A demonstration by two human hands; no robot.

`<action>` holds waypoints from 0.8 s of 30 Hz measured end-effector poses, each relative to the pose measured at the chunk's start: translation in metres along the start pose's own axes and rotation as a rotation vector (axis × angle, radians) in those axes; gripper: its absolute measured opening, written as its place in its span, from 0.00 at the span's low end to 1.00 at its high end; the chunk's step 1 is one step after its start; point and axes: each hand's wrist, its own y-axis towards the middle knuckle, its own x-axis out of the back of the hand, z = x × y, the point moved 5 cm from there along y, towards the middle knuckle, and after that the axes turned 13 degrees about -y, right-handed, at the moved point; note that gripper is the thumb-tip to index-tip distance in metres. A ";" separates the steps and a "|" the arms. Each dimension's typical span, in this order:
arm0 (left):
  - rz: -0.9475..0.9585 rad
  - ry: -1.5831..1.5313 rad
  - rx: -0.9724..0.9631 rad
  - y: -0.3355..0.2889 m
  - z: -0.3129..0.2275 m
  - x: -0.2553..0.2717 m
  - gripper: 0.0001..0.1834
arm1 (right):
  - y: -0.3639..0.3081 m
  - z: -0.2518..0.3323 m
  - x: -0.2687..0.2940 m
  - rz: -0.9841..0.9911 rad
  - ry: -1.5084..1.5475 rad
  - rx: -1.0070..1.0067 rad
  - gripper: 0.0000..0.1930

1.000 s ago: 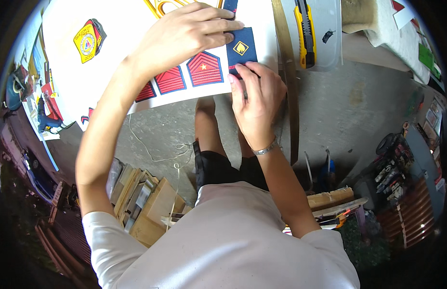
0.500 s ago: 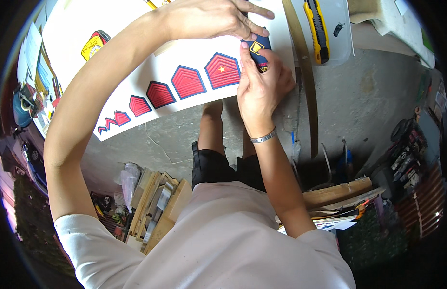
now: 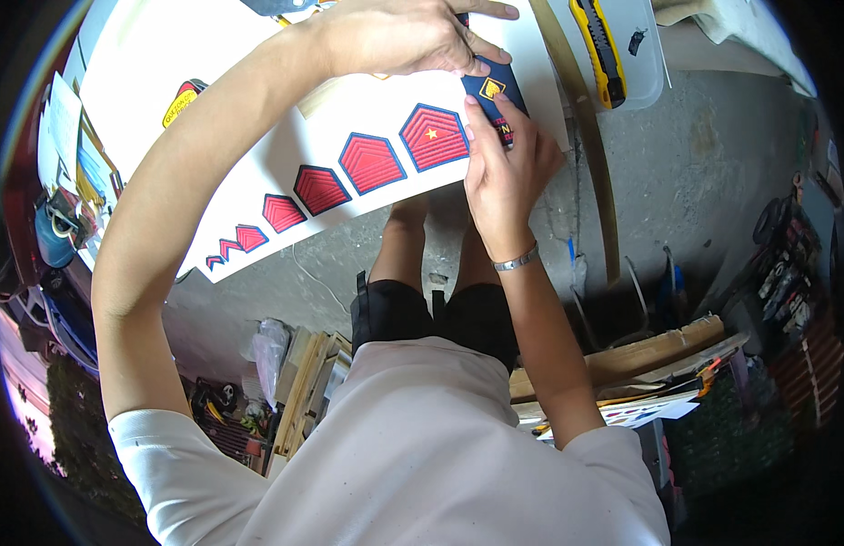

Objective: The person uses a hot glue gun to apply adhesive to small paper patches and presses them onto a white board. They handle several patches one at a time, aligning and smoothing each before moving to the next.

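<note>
A dark navy embroidered patch with a yellow diamond emblem lies at the right end of a white sheet. My left hand reaches across from the left and presses its upper part, with fingers stretched and spread. At its lower part is my right hand, thumb on the near left side and fingers bent over the right side, gripping it against the sheet. Part of the patch is hidden under both hands. Left of it, several red chevron patches with blue borders, the largest a star-marked patch, run in a row, shrinking leftward.
A yellow and black utility knife rests on a clear plastic lid at the upper right. Beside the sheet, a long brown strip hangs past the table edge. A yellow and red patch lies behind my left forearm. Wood pieces stand below.
The view has shifted slightly, so the sheet sits a little lower and more to the right. My right fingers have straightened somewhat over the navy patch. My left hand stays on it.
</note>
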 end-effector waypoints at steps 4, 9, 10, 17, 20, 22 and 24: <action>-0.024 -0.002 -0.037 -0.001 -0.002 0.000 0.16 | 0.001 0.000 -0.002 -0.013 0.014 -0.041 0.16; -0.001 0.043 -0.049 0.001 -0.002 0.000 0.14 | 0.007 0.001 -0.005 -0.010 -0.027 -0.027 0.14; -0.011 0.033 -0.043 0.001 -0.002 0.001 0.14 | 0.008 0.002 -0.004 -0.016 -0.024 -0.022 0.14; -0.009 0.065 -0.003 0.002 -0.001 0.001 0.16 | 0.008 0.004 -0.006 0.036 -0.039 -0.032 0.16; -0.040 0.005 0.072 0.002 0.000 -0.003 0.17 | 0.006 0.004 -0.006 0.040 -0.052 -0.017 0.19; -0.056 -0.027 0.113 -0.001 0.000 -0.007 0.18 | 0.002 0.003 -0.007 0.045 -0.071 -0.006 0.20; -0.069 -0.016 0.105 -0.003 0.000 -0.009 0.18 | -0.002 0.004 -0.008 0.048 -0.073 0.022 0.25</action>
